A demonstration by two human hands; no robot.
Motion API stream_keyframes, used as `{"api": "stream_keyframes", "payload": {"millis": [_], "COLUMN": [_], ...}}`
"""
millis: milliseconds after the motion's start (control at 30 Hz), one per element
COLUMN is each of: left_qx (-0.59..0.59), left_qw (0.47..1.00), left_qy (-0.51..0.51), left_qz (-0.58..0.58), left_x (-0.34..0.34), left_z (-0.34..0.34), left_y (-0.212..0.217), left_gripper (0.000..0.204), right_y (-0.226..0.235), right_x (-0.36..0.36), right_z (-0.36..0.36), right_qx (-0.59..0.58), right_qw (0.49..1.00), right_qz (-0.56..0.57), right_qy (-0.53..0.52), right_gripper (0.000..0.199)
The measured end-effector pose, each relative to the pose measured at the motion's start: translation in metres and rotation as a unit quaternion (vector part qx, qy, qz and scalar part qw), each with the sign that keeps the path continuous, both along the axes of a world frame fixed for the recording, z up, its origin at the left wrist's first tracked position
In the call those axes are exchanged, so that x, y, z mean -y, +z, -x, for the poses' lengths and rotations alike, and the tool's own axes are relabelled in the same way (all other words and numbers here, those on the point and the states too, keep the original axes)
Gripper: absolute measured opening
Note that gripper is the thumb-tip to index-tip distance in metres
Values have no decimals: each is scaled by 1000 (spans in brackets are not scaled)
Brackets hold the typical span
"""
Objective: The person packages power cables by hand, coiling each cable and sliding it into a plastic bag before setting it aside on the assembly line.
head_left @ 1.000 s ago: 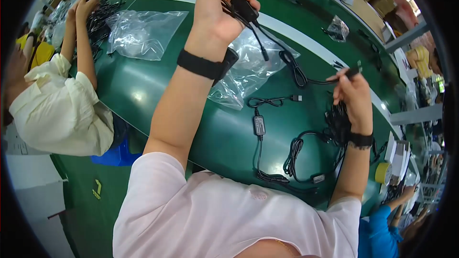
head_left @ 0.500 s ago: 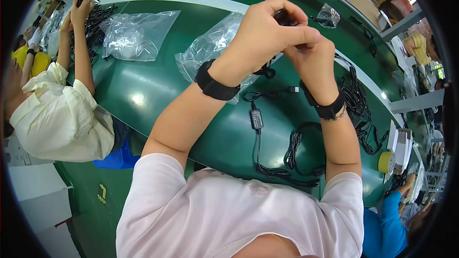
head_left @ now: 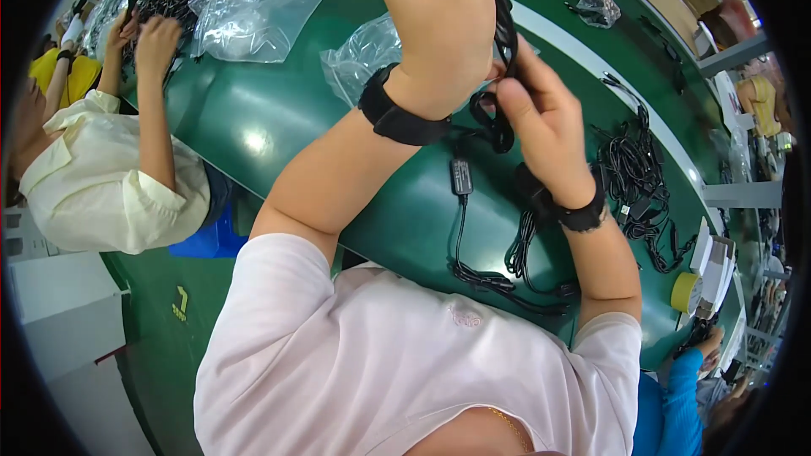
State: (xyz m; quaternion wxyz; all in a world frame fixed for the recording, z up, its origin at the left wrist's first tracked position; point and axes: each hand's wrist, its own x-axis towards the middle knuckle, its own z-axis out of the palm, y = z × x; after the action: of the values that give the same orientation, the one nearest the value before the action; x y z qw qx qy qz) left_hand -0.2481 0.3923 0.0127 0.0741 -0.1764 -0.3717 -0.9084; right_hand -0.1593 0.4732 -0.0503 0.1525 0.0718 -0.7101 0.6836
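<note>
A black coiled cable [head_left: 504, 29] hangs between my raised hands above the green table. My left hand [head_left: 443, 29] grips its upper part, with the fingers partly cut off by the top edge. Lower down, my right hand [head_left: 547, 131] pinches the bundle between thumb and fingers, and a loop dangles beside the thumb. Beneath my hands lies another black cable with a small box-shaped module [head_left: 460, 177]. A folded black cable [head_left: 521, 249] rests close to my right forearm. Black bands circle both wrists.
Clear plastic bags [head_left: 363, 59] lie beyond my left arm, another bag [head_left: 253, 25] farther left. A heap of black cables [head_left: 634, 165] is right of my right wrist, near a yellow tape roll [head_left: 686, 290]. At left, a co-worker [head_left: 110, 177] handles cables; a blue sleeve [head_left: 683, 397] shows at right.
My hands have drawn apart, the left moving up and the right lower. The cable bundle between them now shows, where before they met around a mostly hidden black object.
</note>
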Motion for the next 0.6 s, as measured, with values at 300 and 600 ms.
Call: {"api": "stream_keyframes", "payload": {"millis": [300, 600], "left_qx": [6, -24], "left_qw": [999, 993], "left_qy": [17, 10], "left_qz": [31, 114], "left_x": [-3, 10], "left_z": [27, -24], "left_y": [-8, 6], "left_gripper": [19, 21], "right_y": [32, 19], "right_x": [-16, -30], "right_z": [25, -18], "right_qx": [188, 263], "right_qw": [959, 939], "right_qz": [194, 134], "right_qy": [87, 174], "right_gripper": [34, 22]}}
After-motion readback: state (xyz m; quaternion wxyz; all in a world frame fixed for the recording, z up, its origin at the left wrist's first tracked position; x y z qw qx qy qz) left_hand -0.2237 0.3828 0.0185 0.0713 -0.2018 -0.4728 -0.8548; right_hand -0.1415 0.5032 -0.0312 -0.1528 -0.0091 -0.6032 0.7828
